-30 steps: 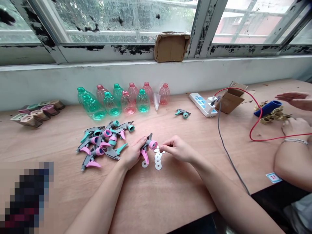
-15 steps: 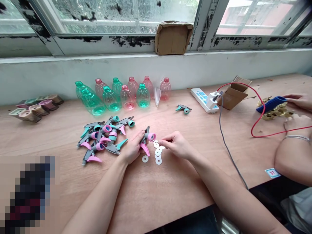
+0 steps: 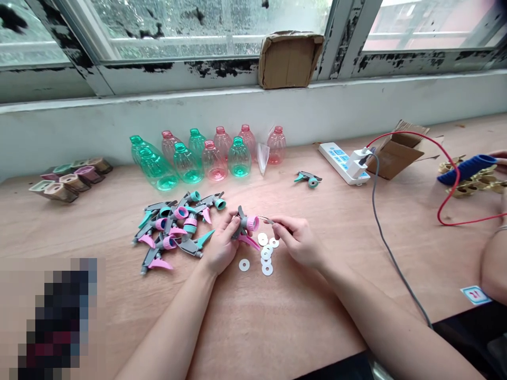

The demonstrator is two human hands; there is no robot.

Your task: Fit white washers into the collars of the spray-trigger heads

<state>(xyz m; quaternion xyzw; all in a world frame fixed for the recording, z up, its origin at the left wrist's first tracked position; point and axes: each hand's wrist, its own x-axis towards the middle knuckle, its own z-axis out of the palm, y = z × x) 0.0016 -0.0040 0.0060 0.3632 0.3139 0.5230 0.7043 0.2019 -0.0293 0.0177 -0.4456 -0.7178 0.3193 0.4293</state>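
Note:
My left hand (image 3: 222, 248) is closed around a grey and pink spray trigger head (image 3: 242, 224), its pink collar facing right. Thin metal tweezers (image 3: 268, 219) are pinched in my right hand (image 3: 299, 240), their tip close to the collar's opening. Whether the tip touches it, I cannot tell. White ring washers (image 3: 266, 254) lie in a loose cluster below the hands, with a single washer (image 3: 244, 265) apart to the left. Left of my left hand is a heap of spray trigger heads (image 3: 174, 227) in grey with pink or teal parts.
Green and pink clear bottles (image 3: 189, 163) stand along the wall. A lone trigger head (image 3: 308, 179) lies beyond my right hand. To the right are a power strip (image 3: 336, 158), a grey cable (image 3: 390, 256), a cardboard box (image 3: 396, 153) and another person's arm (image 3: 493, 258).
The view has swung left, so everything sits further right. My right hand has drawn the tweezers slightly up and back from the collar. The left hand still grips the trigger head.

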